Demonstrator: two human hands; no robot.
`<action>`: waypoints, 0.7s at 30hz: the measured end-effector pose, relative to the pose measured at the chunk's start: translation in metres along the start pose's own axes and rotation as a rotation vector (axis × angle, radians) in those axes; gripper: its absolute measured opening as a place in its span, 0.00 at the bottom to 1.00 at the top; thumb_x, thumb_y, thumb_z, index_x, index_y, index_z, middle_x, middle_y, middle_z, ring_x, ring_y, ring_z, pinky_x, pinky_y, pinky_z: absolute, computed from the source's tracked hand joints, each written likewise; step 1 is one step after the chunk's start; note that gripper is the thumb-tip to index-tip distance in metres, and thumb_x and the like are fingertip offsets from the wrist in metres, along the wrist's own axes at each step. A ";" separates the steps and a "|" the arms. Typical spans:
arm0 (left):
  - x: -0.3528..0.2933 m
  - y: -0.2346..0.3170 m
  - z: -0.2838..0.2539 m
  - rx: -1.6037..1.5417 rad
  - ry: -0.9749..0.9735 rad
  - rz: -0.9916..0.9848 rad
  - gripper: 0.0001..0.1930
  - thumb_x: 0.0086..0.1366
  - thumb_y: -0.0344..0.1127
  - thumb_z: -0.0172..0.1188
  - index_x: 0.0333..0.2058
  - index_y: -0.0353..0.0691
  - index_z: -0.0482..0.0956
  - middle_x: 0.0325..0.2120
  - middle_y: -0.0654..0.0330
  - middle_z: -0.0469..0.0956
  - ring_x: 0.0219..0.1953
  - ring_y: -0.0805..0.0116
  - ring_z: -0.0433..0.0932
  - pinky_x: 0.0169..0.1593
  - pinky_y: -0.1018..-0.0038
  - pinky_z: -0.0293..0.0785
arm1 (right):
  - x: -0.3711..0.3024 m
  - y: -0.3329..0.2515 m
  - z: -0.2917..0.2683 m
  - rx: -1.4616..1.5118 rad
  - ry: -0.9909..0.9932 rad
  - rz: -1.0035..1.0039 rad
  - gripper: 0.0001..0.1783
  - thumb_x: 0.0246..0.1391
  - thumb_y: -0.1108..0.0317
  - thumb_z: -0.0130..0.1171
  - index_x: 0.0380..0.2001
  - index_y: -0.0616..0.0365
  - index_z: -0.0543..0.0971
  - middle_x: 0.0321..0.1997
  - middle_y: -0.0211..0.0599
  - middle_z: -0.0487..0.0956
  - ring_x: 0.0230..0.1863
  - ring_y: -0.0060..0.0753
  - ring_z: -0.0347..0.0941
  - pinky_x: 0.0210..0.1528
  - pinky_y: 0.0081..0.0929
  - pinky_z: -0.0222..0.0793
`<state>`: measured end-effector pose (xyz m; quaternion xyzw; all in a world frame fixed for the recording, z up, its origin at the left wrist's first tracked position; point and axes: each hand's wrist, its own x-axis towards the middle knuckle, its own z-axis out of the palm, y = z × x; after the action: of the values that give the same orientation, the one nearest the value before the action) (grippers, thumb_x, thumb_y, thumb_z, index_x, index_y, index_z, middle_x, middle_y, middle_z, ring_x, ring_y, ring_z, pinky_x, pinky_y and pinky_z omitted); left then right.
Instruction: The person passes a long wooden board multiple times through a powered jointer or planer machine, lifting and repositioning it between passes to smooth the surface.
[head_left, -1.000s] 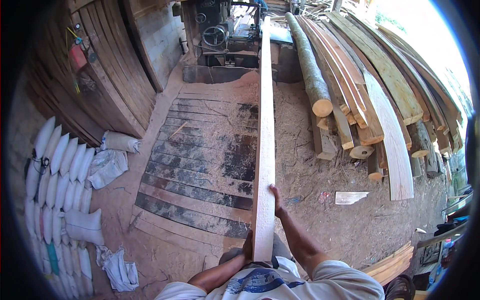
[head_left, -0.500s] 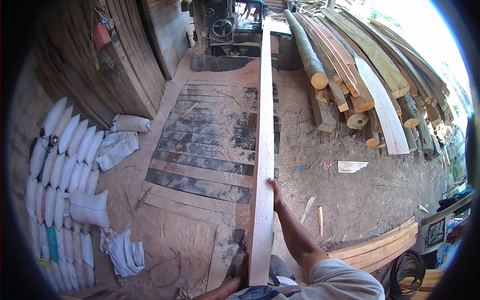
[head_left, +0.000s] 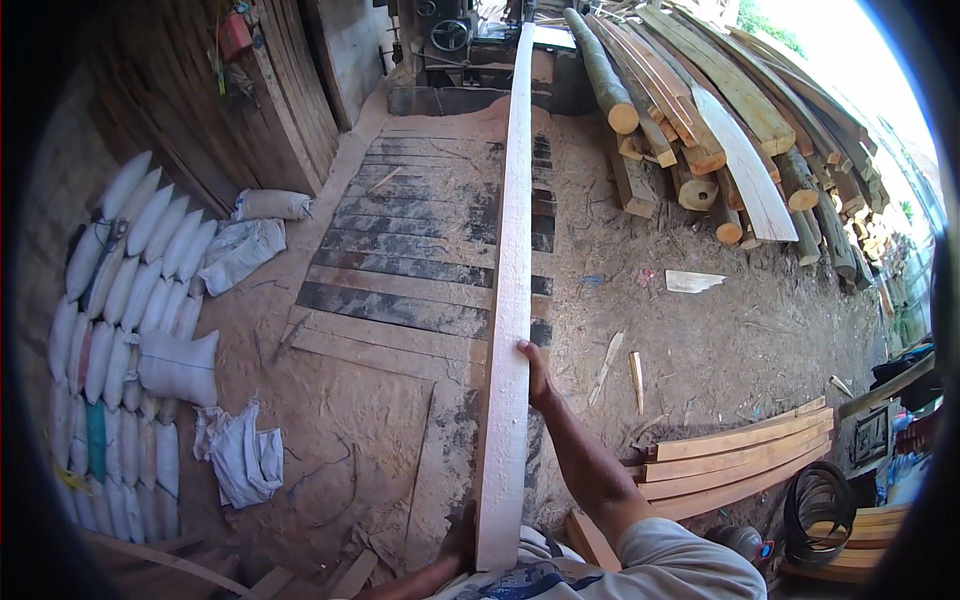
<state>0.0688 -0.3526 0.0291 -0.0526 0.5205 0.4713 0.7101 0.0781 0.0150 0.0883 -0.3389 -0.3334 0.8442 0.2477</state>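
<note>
A long, pale sawn timber beam [head_left: 512, 250] runs from close in front of my body to the woodworking machine [head_left: 455, 38] at the far end. My right hand [head_left: 537, 374] grips its right side partway along, the thumb lying at the upper edge. Low on the beam's left side, near its close end, my left hand [head_left: 462, 538] is closed against it; its fingers are mostly hidden by the wood. The beam's near end shows just before my shirt, and its far end meets the machine.
Logs and sawn planks [head_left: 740, 120] lie piled at the far right. Cut boards [head_left: 740, 455] are stacked at the near right beside coiled dark bands [head_left: 818, 512]. Filled white sacks [head_left: 120, 310] stand along the left. Dark slats [head_left: 410, 245] and sawdust cover the middle floor.
The surroundings have shifted upward in view, showing more floor and boards near me. The beam's near end has swung slightly left in the picture; both hands keep their places on it.
</note>
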 end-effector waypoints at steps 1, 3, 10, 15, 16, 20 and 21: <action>0.002 -0.011 -0.010 0.286 0.058 -0.020 0.37 0.65 0.65 0.32 0.59 0.40 0.61 0.46 0.46 0.73 0.50 0.47 0.71 0.51 0.60 0.69 | -0.008 0.002 -0.002 -0.001 0.013 0.000 0.39 0.46 0.38 0.50 0.50 0.60 0.68 0.40 0.44 0.74 0.40 0.38 0.71 0.43 0.36 0.67; 0.006 -0.019 -0.020 0.709 0.142 -0.040 0.37 0.64 0.64 0.35 0.59 0.38 0.59 0.46 0.40 0.73 0.52 0.41 0.69 0.53 0.58 0.66 | -0.011 0.002 -0.010 -0.025 0.025 0.024 0.39 0.47 0.38 0.50 0.51 0.60 0.68 0.42 0.45 0.74 0.41 0.39 0.71 0.44 0.37 0.67; -0.046 0.038 0.032 1.066 0.049 0.746 0.48 0.59 0.62 0.48 0.65 0.36 0.40 0.58 0.40 0.62 0.59 0.44 0.63 0.60 0.65 0.58 | 0.008 -0.009 -0.014 -0.037 0.016 0.018 0.38 0.47 0.39 0.50 0.51 0.60 0.68 0.42 0.45 0.74 0.41 0.39 0.72 0.46 0.36 0.67; -0.037 0.079 0.049 0.946 -0.110 0.529 0.56 0.50 0.56 0.62 0.65 0.35 0.37 0.63 0.42 0.51 0.65 0.52 0.53 0.64 0.68 0.52 | 0.033 -0.026 -0.019 -0.058 0.025 0.085 0.38 0.47 0.39 0.50 0.51 0.61 0.67 0.43 0.45 0.74 0.42 0.39 0.71 0.47 0.37 0.66; -0.030 0.082 0.048 1.022 -0.118 0.498 0.57 0.50 0.57 0.62 0.65 0.34 0.34 0.63 0.41 0.51 0.65 0.53 0.55 0.63 0.69 0.54 | 0.036 -0.028 -0.021 -0.062 0.032 0.074 0.38 0.47 0.39 0.50 0.51 0.62 0.68 0.43 0.46 0.74 0.42 0.40 0.71 0.47 0.37 0.66; -0.019 0.093 0.055 0.869 -0.147 0.562 0.59 0.47 0.59 0.63 0.65 0.33 0.34 0.62 0.40 0.54 0.61 0.50 0.60 0.60 0.67 0.59 | 0.048 -0.041 -0.019 -0.051 0.038 0.088 0.39 0.47 0.39 0.50 0.51 0.62 0.68 0.43 0.46 0.74 0.43 0.40 0.71 0.47 0.36 0.66; -0.018 0.098 0.059 0.887 -0.136 0.581 0.60 0.46 0.59 0.63 0.65 0.33 0.34 0.60 0.39 0.57 0.59 0.48 0.64 0.59 0.66 0.61 | 0.053 -0.043 -0.023 -0.054 0.045 0.088 0.39 0.47 0.39 0.50 0.51 0.62 0.68 0.43 0.46 0.74 0.43 0.40 0.71 0.47 0.36 0.66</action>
<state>0.0378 -0.2761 0.1108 0.4295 0.6158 0.3857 0.5363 0.0692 0.0863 0.0860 -0.3787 -0.3351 0.8371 0.2085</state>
